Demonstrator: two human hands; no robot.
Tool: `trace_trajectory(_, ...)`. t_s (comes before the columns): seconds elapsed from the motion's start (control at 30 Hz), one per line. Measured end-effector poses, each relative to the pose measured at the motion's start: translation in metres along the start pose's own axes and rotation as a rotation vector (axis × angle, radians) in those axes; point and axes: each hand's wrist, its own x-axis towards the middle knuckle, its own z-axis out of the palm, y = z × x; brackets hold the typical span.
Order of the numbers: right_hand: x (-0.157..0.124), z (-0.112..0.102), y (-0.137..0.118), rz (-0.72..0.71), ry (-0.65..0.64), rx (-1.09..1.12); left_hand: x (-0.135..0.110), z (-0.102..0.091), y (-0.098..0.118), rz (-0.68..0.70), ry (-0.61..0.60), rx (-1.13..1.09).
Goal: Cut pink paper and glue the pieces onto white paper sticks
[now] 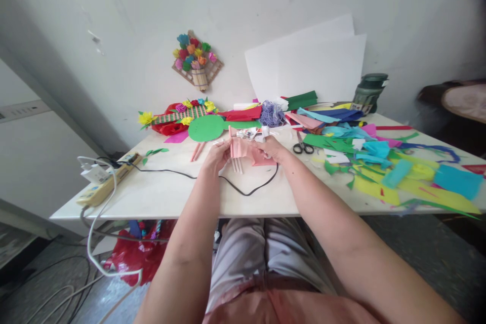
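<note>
My left hand [220,155] grips the left edge of a piece of pink paper [240,148] above the white table. Its right side is pinched in my right hand [272,148], so the paper spans between them. Several thin white sticks [237,166] lie just below the paper. Left of my left hand are pink sticks [197,152]. A cluttered white and orange item [248,133] sits right behind the paper, too small to make out. Black-handled scissors [302,148] lie right of my right hand.
A power strip [110,179] with a black cord [243,193] looping below my hands is at left. Coloured paper scraps [379,172] cover the right side. Behind are a green paper disc [207,128], purple string [272,114] and a dark bottle [369,92].
</note>
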Motion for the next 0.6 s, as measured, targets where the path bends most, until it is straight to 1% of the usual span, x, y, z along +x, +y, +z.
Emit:
trace_trajectory(0.23,-0.0006,0.0003,-0.0008,0.008,-0.004,-0.005,-0.0008,0.0015,0.0009,0.005,0.007,-0.021)
trace_trajectory(0.37,-0.0028,0.0014,-0.0032,0.009,-0.004,0.003,0.0009,0.0009,0.0004,0.016,0.035,-0.025)
trace_trajectory(0.5,-0.0032,0.0016,-0.0041,0.004,-0.01,0.005,0.0018,0.0002,-0.0004,0.032,0.019,-0.032)
trace_trajectory(0.6,-0.0025,0.0016,-0.0036,0.004,-0.009,0.004,0.002,-0.0001,-0.0007,0.031,0.032,-0.045)
